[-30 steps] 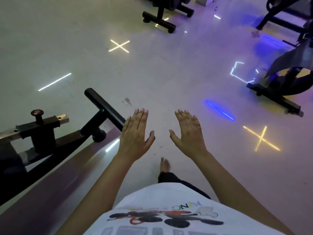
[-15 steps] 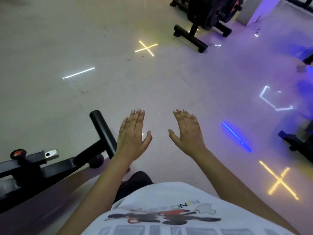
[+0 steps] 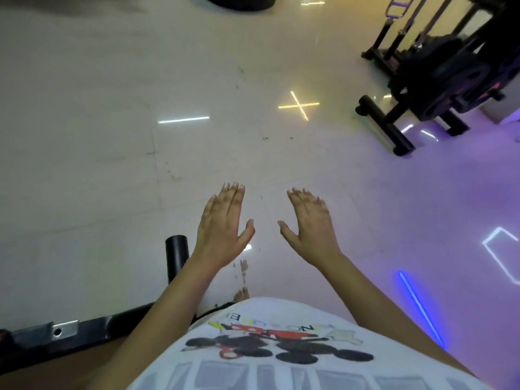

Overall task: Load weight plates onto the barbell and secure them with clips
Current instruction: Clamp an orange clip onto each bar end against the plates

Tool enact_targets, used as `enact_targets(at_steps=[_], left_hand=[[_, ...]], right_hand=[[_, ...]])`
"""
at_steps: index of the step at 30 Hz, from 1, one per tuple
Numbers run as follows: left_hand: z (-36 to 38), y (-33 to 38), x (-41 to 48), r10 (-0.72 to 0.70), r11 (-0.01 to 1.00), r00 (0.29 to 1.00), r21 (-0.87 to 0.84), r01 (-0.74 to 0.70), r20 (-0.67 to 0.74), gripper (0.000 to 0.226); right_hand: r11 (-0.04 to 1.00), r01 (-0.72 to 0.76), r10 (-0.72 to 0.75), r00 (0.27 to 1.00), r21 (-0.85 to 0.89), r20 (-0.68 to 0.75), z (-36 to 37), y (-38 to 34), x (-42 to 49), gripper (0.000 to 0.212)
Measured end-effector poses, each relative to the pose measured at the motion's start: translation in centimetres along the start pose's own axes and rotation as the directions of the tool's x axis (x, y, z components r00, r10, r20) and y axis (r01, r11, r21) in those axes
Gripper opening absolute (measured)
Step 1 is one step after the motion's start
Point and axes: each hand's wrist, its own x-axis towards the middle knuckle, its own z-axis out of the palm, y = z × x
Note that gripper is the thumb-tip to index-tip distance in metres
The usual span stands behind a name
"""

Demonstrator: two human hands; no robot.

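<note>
Head view: left hand (image 3: 222, 232) and right hand (image 3: 309, 229) hover empty above the floor (image 3: 112, 136), fingers (image 3: 233, 198) straight and close together. Weight plates (image 3: 450, 80) sit racked upper right, well apart. No barbell shows. Best to approach squarely and grip one plate's rim two-handed.

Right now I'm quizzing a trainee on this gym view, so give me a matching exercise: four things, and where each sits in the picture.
Things:
1. left hand
2. weight plates
3. yellow cross
4. blue line

Places:
A. lower right
B. upper right
C. centre, open and empty
D. upper middle

Pairs: 1-C, 2-B, 3-D, 4-A
</note>
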Motion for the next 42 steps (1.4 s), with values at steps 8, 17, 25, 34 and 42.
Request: enact_targets(at_steps=[8,17,25,34,42], left_hand=[[-0.9,-7.1,14.7,-0.135,0.99,0.988,0.035,0.138,-0.071,0.066],[-2.7,-18.1,30.6,-0.323,0.94,0.926,0.049,0.338,-0.192,0.064],[-7.2,-29.9,40.8,-0.514,0.831,0.795,0.043,0.555,-0.324,0.065],[-12.9,-47.3,46.2,-0.663,0.669,0.591,-0.011,0.743,-0.459,0.065],[-22.0,-63.0,49.1,-0.73,0.531,0.417,-0.065,0.845,-0.541,0.064]], right_hand=[[0.985,0.167,-0.168,0.985,0.04,0.042,2.0,0.6,19.4,0.059],[0.923,0.369,-0.378,0.922,0.113,0.078,7.1,-1.7,42.4,0.059],[0.799,0.573,-0.598,0.79,0.183,0.137,12.0,-8.8,61.9,0.058],[0.624,0.731,-0.78,0.606,0.274,0.159,20.9,-24.2,78.4,0.059],[0.491,0.796,-0.869,0.474,0.353,0.14,25.8,-40.7,90.5,0.059]])
